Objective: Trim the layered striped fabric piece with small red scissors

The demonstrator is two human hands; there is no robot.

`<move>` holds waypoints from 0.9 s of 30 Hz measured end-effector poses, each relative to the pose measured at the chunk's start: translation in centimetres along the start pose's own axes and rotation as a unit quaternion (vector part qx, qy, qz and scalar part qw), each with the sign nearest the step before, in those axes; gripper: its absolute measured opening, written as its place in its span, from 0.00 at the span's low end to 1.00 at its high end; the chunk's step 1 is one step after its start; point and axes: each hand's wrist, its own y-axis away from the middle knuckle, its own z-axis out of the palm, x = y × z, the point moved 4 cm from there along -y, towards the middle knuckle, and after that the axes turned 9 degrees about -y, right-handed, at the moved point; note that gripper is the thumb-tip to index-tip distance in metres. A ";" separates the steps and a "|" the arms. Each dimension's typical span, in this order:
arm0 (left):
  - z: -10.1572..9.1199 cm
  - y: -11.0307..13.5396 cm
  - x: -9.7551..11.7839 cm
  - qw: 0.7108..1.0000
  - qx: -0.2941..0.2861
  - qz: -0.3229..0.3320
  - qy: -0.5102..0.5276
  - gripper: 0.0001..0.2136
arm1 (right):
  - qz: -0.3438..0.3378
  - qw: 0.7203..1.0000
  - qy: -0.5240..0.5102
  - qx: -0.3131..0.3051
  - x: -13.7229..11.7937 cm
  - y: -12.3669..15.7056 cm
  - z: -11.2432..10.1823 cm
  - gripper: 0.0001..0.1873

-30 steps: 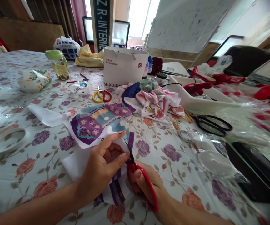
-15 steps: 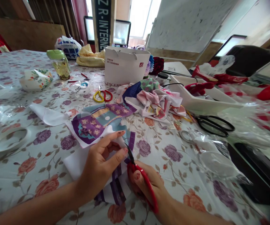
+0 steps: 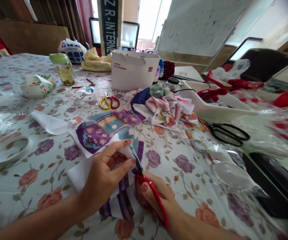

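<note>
Left hand (image 3: 104, 178) pinched the printed cloth (image 3: 101, 133) flat on the table (image 3: 184, 173); right hand (image 3: 156, 196) gripped red scissors (image 3: 150, 190), blades in the cloth's edge.

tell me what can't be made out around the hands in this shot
Head view:
- Blades of the red-handled scissors: mostly hidden behind the fingers of the left hand.
- Purple-and-white printed cloth: the cut line is covered by that hand.
- Right hand: its lower fingers are hidden under the handle.
- White paper bag: upper print too small to read.
</note>
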 end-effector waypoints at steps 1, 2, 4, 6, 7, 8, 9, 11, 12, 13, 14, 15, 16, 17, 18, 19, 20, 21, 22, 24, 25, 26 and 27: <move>-0.1 0.0 0.1 1.000 0.000 -0.001 -0.004 0.18 | 0.000 1.000 0.006 0.001 -0.1 0.0 0.0 0.29; -0.1 0.0 0.1 1.000 -0.001 -0.001 -0.008 0.18 | -0.001 1.000 0.012 0.001 -0.1 0.0 0.0 0.29; -0.2 0.0 0.2 1.000 -0.004 0.001 -0.013 0.19 | -0.006 1.000 0.023 0.000 -0.3 -0.1 0.0 0.29; -0.2 -0.2 0.2 1.000 -0.008 0.004 -0.017 0.19 | -0.011 1.000 0.028 0.000 -0.4 -0.1 0.0 0.30; -0.1 -0.2 0.2 1.000 -0.008 0.005 -0.018 0.19 | -0.013 1.000 0.027 -0.002 -0.4 -0.2 0.0 0.30; -0.1 -0.3 0.2 1.000 -0.008 0.006 -0.019 0.19 | -0.013 1.000 0.026 -0.005 -0.4 -0.2 0.0 0.30; -0.1 -0.3 0.2 1.000 -0.008 0.006 -0.020 0.19 | -0.013 1.000 0.025 -0.006 -0.4 -0.2 -0.1 0.30; -0.1 -0.4 0.2 1.000 -0.010 0.004 -0.022 0.19 | -0.012 1.000 0.025 -0.009 -0.5 -0.2 -0.1 0.30; 0.0 -0.4 0.2 1.000 -0.013 0.003 -0.023 0.19 | -0.011 1.000 0.026 -0.010 -0.5 -0.2 -0.1 0.30; 0.0 -0.4 0.2 1.000 -0.015 0.001 -0.024 0.20 | -0.010 0.999 0.029 -0.010 -0.6 -0.2 0.0 0.30; 0.0 -0.3 0.3 1.000 -0.017 0.001 -0.024 0.20 | -0.009 0.999 0.031 -0.010 -0.7 -0.2 0.0 0.30; 0.0 -0.3 0.3 1.000 -0.019 0.000 -0.024 0.20 | -0.011 0.999 0.034 -0.008 -0.8 -0.2 0.0 0.30; 0.0 -0.2 0.3 1.000 -0.020 -0.001 -0.024 0.20 | -0.015 0.999 0.036 -0.009 -0.9 -0.2 0.0 0.30; 0.0 -0.2 0.4 1.000 -0.021 -0.003 -0.023 0.20 | -0.023 0.999 0.038 -0.011 -1.0 -0.2 0.1 0.30; -0.1 -0.2 0.4 0.999 -0.023 -0.005 -0.022 0.20 | -0.030 0.999 0.040 -0.012 -1.1 -0.3 0.1 0.29; -0.1 -0.1 0.4 0.999 -0.023 -0.006 -0.021 0.20 | -0.036 0.998 0.043 -0.013 -1.1 -0.3 0.1 0.29; -0.1 -0.1 0.4 0.999 -0.024 -0.008 -0.020 0.20 | -0.040 0.998 0.045 -0.013 -1.0 -0.3 0.0 0.29; -0.1 -0.1 0.3 0.999 -0.025 -0.009 -0.019 0.20 | -0.041 0.998 0.047 -0.012 -0.9 -0.3 0.0 0.28; -0.1 -0.1 0.3 0.999 -0.026 -0.010 -0.017 0.20 | -0.041 0.998 0.047 -0.012 -0.8 -0.3 0.0 0.28; 0.0 -0.2 0.2 0.999 -0.030 -0.012 -0.011 0.20 | -0.036 0.998 0.047 -0.015 -0.6 -0.3 -0.1 0.28; 0.0 -0.3 0.1 0.999 -0.033 -0.015 -0.007 0.21 | -0.035 0.998 0.047 -0.020 -0.5 -0.3 -0.1 0.28; 0.0 -0.3 0.0 0.999 -0.035 -0.017 -0.004 0.21 | -0.034 0.998 0.047 -0.022 -0.5 -0.3 -0.1 0.28; 0.0 -0.4 0.0 0.999 -0.037 -0.019 -0.001 0.21 | -0.034 0.998 0.046 -0.023 -0.5 -0.4 -0.2 0.28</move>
